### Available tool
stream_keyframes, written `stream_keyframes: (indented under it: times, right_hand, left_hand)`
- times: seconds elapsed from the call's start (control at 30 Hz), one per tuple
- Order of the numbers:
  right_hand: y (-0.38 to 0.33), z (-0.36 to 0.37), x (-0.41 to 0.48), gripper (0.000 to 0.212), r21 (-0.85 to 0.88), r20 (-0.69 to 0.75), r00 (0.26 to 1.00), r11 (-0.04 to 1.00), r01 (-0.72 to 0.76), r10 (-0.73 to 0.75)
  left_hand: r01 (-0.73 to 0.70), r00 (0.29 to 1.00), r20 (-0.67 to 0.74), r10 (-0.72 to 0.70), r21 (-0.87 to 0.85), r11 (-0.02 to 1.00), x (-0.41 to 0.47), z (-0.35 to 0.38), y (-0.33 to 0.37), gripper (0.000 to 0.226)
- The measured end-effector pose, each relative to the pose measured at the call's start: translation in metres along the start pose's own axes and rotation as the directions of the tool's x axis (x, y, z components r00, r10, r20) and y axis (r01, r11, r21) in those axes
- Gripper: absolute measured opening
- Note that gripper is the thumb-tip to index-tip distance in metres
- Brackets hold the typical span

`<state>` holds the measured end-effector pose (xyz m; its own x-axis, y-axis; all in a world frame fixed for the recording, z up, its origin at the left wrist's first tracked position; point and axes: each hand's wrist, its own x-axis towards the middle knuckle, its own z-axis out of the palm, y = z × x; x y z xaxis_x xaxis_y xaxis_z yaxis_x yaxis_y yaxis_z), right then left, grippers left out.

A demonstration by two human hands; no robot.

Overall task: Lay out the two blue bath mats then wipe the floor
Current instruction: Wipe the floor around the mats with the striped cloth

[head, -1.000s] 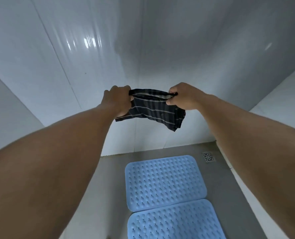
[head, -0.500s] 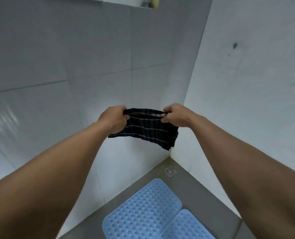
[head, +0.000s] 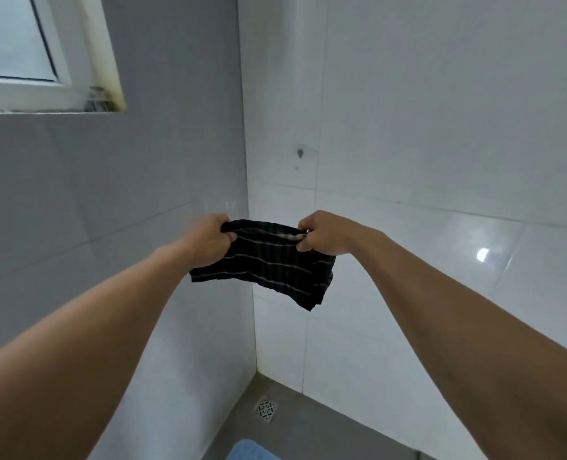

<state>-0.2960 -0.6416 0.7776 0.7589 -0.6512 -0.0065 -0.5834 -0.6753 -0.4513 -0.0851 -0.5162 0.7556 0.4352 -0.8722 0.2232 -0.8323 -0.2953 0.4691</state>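
Observation:
I hold a dark cloth with thin pale stripes (head: 269,270) stretched out at arm's length in front of the wall corner. My left hand (head: 209,239) grips its upper left edge and my right hand (head: 322,232) grips its upper right edge. The cloth hangs down between them, its lower right corner drooping lowest. Only one corner of a blue bath mat (head: 250,451) shows at the bottom edge, lying on the grey floor (head: 308,429). The second mat is out of view.
Glossy white tiled walls meet in a corner straight ahead. A small floor drain (head: 266,409) sits in that corner of the floor. A white-framed window (head: 46,61) is set high in the left wall.
The view has swung upward and to the right: the two mats have slid almost out of sight and the window has come into view. Both hands keep the same grip on the cloth.

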Motion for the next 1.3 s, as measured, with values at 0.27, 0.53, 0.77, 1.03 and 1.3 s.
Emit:
stream_keyframes:
  times: [0.27, 0.53, 0.77, 1.03, 1.3]
  right_hand:
    - [0.042, -0.057, 0.066, 0.017, -0.057, -0.085, 0.996, 0.997, -0.042, 0.037]
    - [0.063, -0.075, 0.135, 0.015, -0.028, -0.243, 0.967, 0.997, -0.079, 0.070]
    - [0.077, -0.082, 0.206, 0.016, 0.105, -0.396, 0.895, 0.978, -0.179, 0.206]
    - [0.101, -0.073, 0.289, 0.038, -0.041, -0.498, 0.862, 0.990, -0.135, 0.097]
    - [0.120, -0.088, 0.357, 0.040, -0.410, -0.560, 0.828, 0.881, -0.237, -0.038]
  left_hand:
    - [-0.076, 0.997, -0.001, 0.076, -0.047, 0.996, 0.106, 0.016, 0.033, 0.009]
    - [-0.171, 0.985, -0.034, 0.169, -0.097, 0.980, 0.214, 0.013, 0.029, 0.012]
    - [-0.362, 0.930, -0.131, 0.344, -0.159, 0.918, 0.299, 0.021, 0.016, 0.014]
    - [-0.588, 0.777, -0.197, 0.598, 0.113, 0.801, 0.396, 0.059, 0.000, 0.030]
    - [-0.616, 0.701, -0.227, 0.677, 0.287, 0.734, 0.472, 0.074, -0.007, 0.035]
